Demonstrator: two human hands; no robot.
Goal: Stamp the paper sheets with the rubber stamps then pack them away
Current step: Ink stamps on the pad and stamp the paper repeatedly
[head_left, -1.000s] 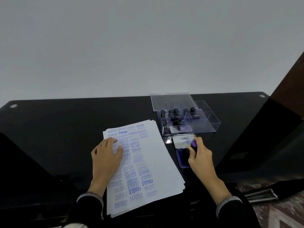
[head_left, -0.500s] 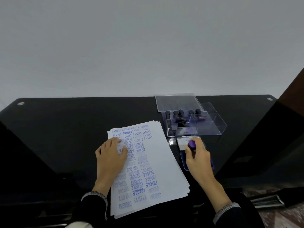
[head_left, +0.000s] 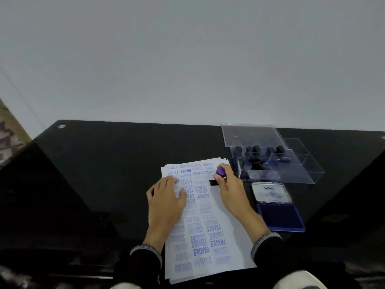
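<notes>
1. The right hand (head_left: 233,188) is clamped on a purple-handled rubber stamp (head_left: 220,172), base down on the stack of paper sheets (head_left: 220,222) — at its upper right.
2. The left hand (head_left: 166,197) lies flat, fingers spread, on the sheets.
3. The stamp's face is hidden — the lettering under it cannot be made out.

A stack of paper sheets (head_left: 225,222) lies on the table (head_left: 104,174); to its right sits the ink pad (head_left: 279,213), with the stamp box (head_left: 291,170) behind the pad.
</notes>
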